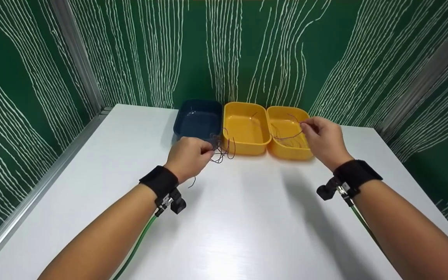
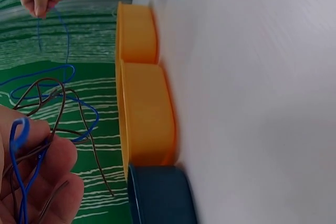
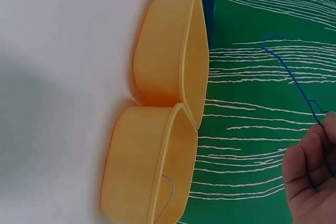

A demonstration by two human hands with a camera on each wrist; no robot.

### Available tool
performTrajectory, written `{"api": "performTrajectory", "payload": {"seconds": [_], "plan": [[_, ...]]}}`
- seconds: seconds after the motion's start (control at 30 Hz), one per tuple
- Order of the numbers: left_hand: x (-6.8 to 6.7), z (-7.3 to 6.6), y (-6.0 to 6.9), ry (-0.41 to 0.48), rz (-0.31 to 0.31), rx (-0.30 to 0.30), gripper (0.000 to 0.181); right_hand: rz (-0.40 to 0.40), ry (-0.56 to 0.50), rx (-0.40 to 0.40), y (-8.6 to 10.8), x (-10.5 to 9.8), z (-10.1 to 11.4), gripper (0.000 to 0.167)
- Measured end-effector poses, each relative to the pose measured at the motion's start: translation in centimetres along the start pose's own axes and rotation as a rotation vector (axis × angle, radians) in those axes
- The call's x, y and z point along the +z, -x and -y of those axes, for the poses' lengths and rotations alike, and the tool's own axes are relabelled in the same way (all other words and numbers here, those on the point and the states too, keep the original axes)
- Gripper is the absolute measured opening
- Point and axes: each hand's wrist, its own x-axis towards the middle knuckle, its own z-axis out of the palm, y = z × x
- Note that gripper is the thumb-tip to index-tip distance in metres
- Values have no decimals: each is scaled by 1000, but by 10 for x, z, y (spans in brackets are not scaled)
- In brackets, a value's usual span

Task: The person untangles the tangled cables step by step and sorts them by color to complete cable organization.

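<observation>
My left hand [image 1: 189, 157] grips a loose tangle of brown wire [image 2: 62, 88] and blue wire [image 2: 97, 116] near the dark blue bin's front. Loops and loose ends stick out past its fingers. Over the right yellow bin [image 1: 290, 154], my right hand [image 1: 325, 140] pinches a blue wire between thumb and fingers. In the left wrist view that strand runs from the right hand towards the tangle. Thin pale wires lie inside the right yellow bin; one wire [image 3: 172, 192] shows in the right wrist view.
A dark blue bin [image 1: 198, 123] and a middle yellow bin [image 1: 247, 149] stand in a row with the right one, at the back of the white table [image 1: 231, 217]. Green walls [image 1: 193, 50] with white lines rise behind and at both sides. Green cables [image 1: 140, 239] trail from the wrist cameras.
</observation>
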Motion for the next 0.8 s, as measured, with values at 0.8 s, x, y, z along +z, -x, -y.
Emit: {"api": "performTrajectory", "payload": {"seconds": [0.8], "plan": [[-4,8,0,-33,21,-40,17,-15,60,58,-41,34,2,30]]}}
